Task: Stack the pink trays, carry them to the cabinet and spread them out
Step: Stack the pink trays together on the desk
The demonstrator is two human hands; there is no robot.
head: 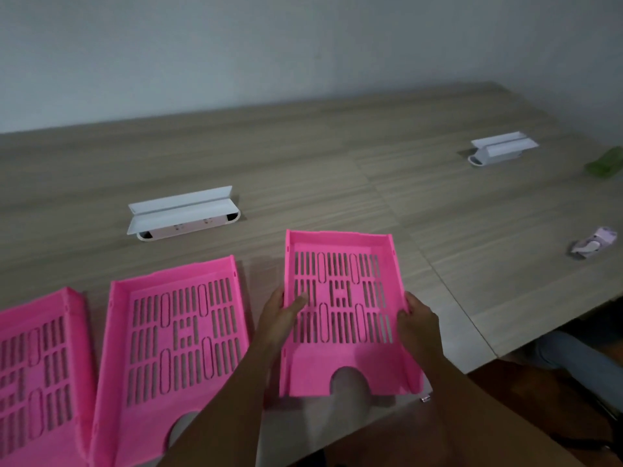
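- The left hand (281, 315) grips the left wall of the right-hand pink tray (340, 315), with the thumb hooked over the rim onto the slotted floor and the other fingers hidden beneath.
- The right hand (418, 318) clamps the same tray's right wall about halfway along, fingers wrapped around the outer side.
- This tray is at the near edge of the wooden table (337, 156); its near end, the one with the rounded notch, appears raised slightly off the surface, though the blur makes that hard to judge.
- Just left of it, the middle pink tray (175, 345) lies flat on the table, turned a little clockwise, with its notched end toward the person. Neither hand touches it.
- Further left, a third pink tray (37, 372) lies flat, cut off by the picture's left edge and just beside the middle one.
- Beyond the trays, a white socket box with its lid flipped up (183, 210) is set into the tabletop.
- To the right, near the table's edge, lies a small crumpled pale purple packet (595, 244).
- Far right, a second white socket box (502, 148) stands open, and just past it a blurred green object (605, 166) shows at the picture's edge.
- A plain pale wall (236, 45) runs behind the table.
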